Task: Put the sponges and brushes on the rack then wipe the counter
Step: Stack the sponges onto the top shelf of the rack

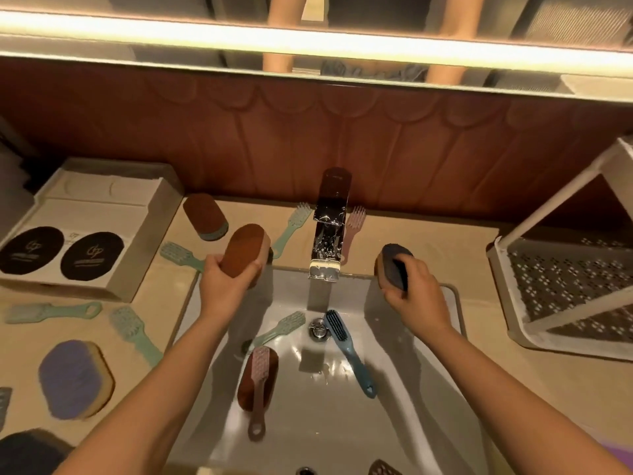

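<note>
We flank the tap (330,214)
Our left hand (222,279) lies left of it, our right hand (414,296) right; beyond our right hand the rack (565,279) stands on the bench (428,241).

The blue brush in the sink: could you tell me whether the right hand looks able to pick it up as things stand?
Probably not yet: the right hand grips a dark blue sponge. The blue brush lies uncovered beside the drain, so the path itself looks free.

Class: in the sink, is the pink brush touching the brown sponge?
Touching. The head view shows the pink brush lying lengthwise on top of the brown sponge, with its bristle end on the sponge and its handle overhanging the near end.
</note>
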`<act>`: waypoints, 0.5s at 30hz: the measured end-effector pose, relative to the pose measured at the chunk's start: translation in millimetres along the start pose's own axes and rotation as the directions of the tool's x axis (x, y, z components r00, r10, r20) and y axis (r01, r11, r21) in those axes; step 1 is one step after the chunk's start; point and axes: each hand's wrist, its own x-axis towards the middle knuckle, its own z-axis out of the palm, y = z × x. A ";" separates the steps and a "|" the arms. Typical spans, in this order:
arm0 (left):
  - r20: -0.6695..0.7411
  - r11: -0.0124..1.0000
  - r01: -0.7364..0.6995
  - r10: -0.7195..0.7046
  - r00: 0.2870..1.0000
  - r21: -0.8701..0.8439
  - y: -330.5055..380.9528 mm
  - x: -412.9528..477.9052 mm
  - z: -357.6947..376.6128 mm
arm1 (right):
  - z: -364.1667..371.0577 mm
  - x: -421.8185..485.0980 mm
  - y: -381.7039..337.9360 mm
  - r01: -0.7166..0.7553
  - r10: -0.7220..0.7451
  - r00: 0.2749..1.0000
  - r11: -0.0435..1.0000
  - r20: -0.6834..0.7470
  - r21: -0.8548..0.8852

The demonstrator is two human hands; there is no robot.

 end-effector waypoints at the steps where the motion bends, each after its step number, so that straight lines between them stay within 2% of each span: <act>1: 0.010 1.000 0.016 -0.016 1.000 -0.015 -6.4 -11.6 -4.5 | -1.7 -14.5 -4.2 -0.011 0.013 1.000 0.985 -0.010 0.174; 3: 0.053 0.994 0.080 -0.076 0.996 -0.079 -20.7 -33.5 -12.4 | -5.7 -47.8 -19.5 -0.077 0.086 0.996 0.872 0.005 0.483; 4: 0.089 0.986 0.118 -0.108 0.990 -0.117 -25.3 -45.5 -15.1 | -5.2 -62.8 -25.3 -0.110 0.121 0.992 0.819 0.017 0.563; 7: 0.212 0.950 0.211 -0.163 0.964 -0.229 -38.7 -77.5 -19.8 | 5.0 -99.2 -30.2 -0.161 0.194 0.981 0.759 0.017 0.631; 10: 0.337 0.896 0.295 -0.180 0.924 -0.332 -47.1 -108.3 -22.2 | 10.3 -132.6 -40.6 -0.214 0.240 0.968 0.626 0.076 0.750; 13: 0.455 0.831 0.364 -0.154 0.877 -0.421 -56.7 -133.0 -20.8 | 12.0 -157.6 -49.5 -0.203 0.254 0.965 0.544 0.070 0.814; 15: 0.468 0.827 0.364 -0.141 0.872 -0.429 -62.8 -144.0 -18.6 | 12.5 -166.3 -51.3 -0.189 0.284 0.958 0.489 0.049 0.852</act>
